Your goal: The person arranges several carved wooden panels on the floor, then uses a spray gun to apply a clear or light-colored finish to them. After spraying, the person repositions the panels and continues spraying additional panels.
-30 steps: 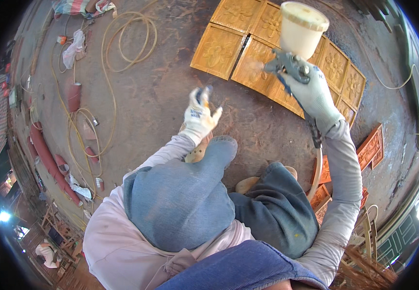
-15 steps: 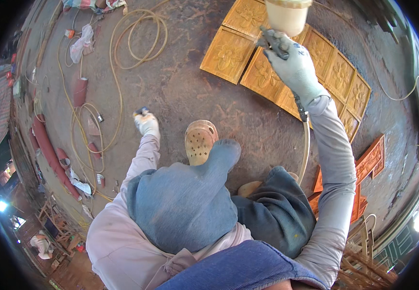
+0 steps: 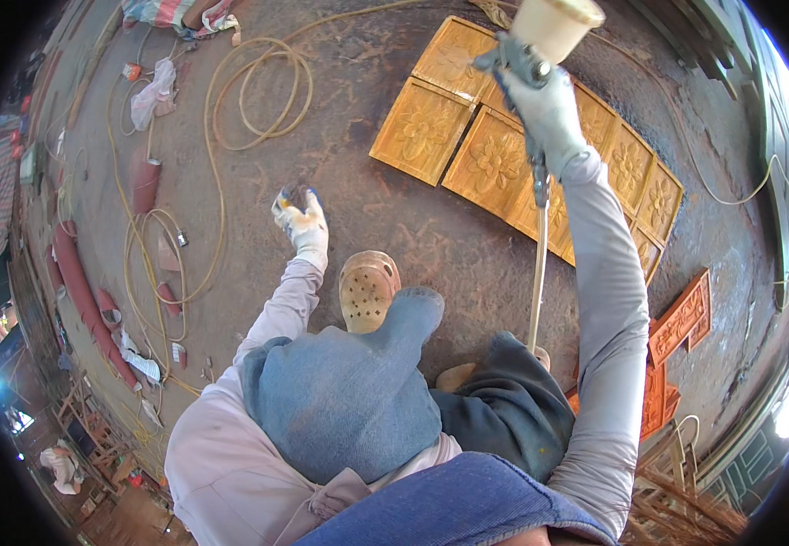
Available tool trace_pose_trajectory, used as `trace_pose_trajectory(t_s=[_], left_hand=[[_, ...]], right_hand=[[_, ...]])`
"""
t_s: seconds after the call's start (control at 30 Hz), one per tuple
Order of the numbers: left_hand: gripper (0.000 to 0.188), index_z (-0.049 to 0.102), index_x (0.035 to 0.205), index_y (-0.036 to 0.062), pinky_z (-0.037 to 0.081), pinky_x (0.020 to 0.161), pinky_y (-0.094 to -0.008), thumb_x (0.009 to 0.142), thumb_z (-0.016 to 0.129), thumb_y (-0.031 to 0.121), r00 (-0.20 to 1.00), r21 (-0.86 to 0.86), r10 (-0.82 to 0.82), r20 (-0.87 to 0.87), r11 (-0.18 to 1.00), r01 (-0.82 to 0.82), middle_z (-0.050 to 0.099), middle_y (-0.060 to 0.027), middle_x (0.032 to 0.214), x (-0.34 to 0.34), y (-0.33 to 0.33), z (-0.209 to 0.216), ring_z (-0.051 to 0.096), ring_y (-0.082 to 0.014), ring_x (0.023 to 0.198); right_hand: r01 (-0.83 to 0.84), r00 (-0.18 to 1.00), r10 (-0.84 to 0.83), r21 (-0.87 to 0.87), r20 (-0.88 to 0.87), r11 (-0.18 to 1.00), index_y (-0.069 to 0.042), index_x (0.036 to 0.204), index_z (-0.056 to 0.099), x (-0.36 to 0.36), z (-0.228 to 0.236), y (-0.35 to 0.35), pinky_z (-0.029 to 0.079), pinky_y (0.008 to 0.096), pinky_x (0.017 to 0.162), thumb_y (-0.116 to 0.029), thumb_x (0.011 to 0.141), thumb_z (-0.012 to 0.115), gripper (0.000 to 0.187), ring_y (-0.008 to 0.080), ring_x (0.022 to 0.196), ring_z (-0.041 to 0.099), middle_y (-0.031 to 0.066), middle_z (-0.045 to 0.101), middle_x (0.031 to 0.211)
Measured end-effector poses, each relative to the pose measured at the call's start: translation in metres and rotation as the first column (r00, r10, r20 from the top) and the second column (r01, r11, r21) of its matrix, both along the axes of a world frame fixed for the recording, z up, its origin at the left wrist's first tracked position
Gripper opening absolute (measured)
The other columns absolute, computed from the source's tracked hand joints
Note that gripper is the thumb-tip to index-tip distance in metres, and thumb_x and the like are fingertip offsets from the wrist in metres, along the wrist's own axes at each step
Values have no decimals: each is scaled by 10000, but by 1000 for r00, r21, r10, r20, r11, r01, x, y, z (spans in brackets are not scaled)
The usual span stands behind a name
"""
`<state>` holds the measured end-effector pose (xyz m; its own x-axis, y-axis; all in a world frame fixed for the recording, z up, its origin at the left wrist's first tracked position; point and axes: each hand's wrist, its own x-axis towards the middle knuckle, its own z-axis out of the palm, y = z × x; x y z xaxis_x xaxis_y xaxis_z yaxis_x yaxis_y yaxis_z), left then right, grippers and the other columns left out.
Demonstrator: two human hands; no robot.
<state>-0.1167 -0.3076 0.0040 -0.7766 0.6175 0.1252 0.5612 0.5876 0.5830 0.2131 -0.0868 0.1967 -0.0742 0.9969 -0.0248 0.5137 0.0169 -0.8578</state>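
My right hand [image 3: 554, 123], in a stained whitish glove, grips a spray gun [image 3: 526, 65] with a cream cup [image 3: 554, 25] on top. The cup tilts to the right, and a pale hose [image 3: 540, 264] drops from the handle past my knee. Below the gun lie carved yellow-brown wooden panels [image 3: 496, 162] with flower reliefs, laid edge to edge on the floor. My left hand [image 3: 305, 227], gloved in white with dark and yellowish stains, hovers over bare floor, its fingers loosely bent and apart. Nothing I can make out is in it.
Coiled yellow hose [image 3: 267, 91] lies at the far left, near a white plastic bag [image 3: 153, 96] and red tubes [image 3: 89, 300]. Reddish carved wood pieces [image 3: 681, 318] rest at the right. My sandal [image 3: 369, 289] stands near my left hand. Long boards line the right edge.
My right hand and the spray gun have shifted left and slightly nearer, and the cup now leans right. My left hand has moved right, its fingers now spread more visibly.
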Motion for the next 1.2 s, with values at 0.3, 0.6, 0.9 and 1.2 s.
trace_pose_trajectory(t_s=[0.3,0.6,0.9,1.2], left_hand=[[422,584,1203,31,402,993,-453,843,735,191,970,96,-240,-36,965,243,535,-154,1202,40,12,6,502,-335,1135],[373,574,1219,45,444,949,-387,880,706,123,898,241,-387,209,910,337,514,-136,1206,56,25,21,533,-287,1111],[396,493,1282,30,449,958,-360,943,664,145,924,146,-141,355,985,94,522,-101,1213,9,11,-3,545,-221,1080],[387,466,1310,46,499,956,-318,955,617,14,797,450,-348,493,887,109,468,-115,1257,49,72,-1,519,-186,1091]], right_hand=[[-82,974,44,-167,-221,983,-26,1222,646,25,-3,16,548,297,714,-257,873,708,423,145,759,692,99,717,894],[71,964,-28,153,-266,986,10,1270,601,5,-18,57,508,280,923,-14,876,694,406,146,1046,644,87,694,1144],[-90,967,-47,-507,-252,857,16,1171,645,29,26,-103,524,249,709,-91,900,713,299,84,837,634,50,699,973],[588,808,-533,-388,250,710,75,1311,550,131,63,-218,517,263,824,-122,889,730,500,116,967,635,119,685,1117]])
